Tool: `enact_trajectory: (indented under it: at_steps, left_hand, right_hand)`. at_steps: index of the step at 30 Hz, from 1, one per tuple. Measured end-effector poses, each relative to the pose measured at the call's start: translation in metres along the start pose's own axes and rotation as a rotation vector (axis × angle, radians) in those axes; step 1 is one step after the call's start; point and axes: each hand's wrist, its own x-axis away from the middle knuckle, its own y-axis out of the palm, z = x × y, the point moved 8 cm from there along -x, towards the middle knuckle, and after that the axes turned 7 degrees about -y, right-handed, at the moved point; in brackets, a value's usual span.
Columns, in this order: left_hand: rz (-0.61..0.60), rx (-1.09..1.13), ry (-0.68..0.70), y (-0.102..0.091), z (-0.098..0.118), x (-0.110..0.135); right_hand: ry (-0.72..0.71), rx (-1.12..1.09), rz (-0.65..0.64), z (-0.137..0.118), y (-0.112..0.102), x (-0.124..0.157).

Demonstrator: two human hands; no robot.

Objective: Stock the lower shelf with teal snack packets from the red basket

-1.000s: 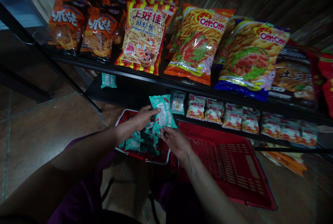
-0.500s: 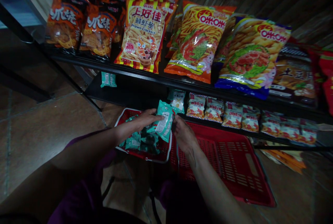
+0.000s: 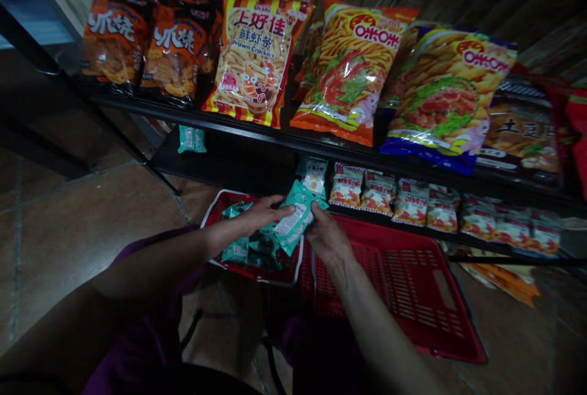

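A teal snack bag (image 3: 294,216) is held between both hands above the right rim of a small red basket (image 3: 288,276). My left hand (image 3: 263,211) pinches its left edge, thumb on the printed face. On its right edge, my right hand (image 3: 326,230) grips with the thumb in front; its other fingers are partly hidden. Several more teal snack bags (image 3: 237,248) lie in the small basket below my left wrist. Just behind the held bag, a teal and white snack bag (image 3: 314,176) stands on the lower black shelf.
A larger red basket (image 3: 408,285) lies on the floor to the right. On the lower shelf (image 3: 220,169) stand small shrimp-pictured bags (image 3: 347,186) and, far left, a teal packet (image 3: 191,139). Large snack bags (image 3: 257,59) line the upper shelf, whose edge overhangs my hands.
The teal bag has tilted clockwise and shifted slightly right. My right hand has closed onto its right edge, and my left hand has moved slightly right with it.
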Motion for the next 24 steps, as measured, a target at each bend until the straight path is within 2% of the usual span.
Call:
enact_trajectory:
  at_steps: [4, 10, 13, 17, 24]
  left_hand:
    - [0.028, -0.056, -0.031, -0.002, 0.000, 0.002]
    - [-0.109, -0.062, 0.008, 0.007, 0.000, 0.001]
    - [-0.043, 0.013, -0.023, 0.002, -0.008, -0.003]
    - [0.114, 0.169, -0.092, -0.011, -0.016, -0.007]
    - [0.065, 0.408, -0.098, -0.013, -0.003, -0.013]
  right_hand:
    - [-0.011, 0.000, 0.017, -0.001, 0.001, 0.001]
    - [0.005, -0.001, 0.058, -0.001, -0.003, 0.001]
    - [-0.002, 0.018, 0.063, -0.002, -0.003, 0.002]
    - [-0.020, 0.038, 0.057, -0.004, 0.001, 0.004]
    - [0.023, 0.152, -0.029, 0.004, 0.010, 0.012]
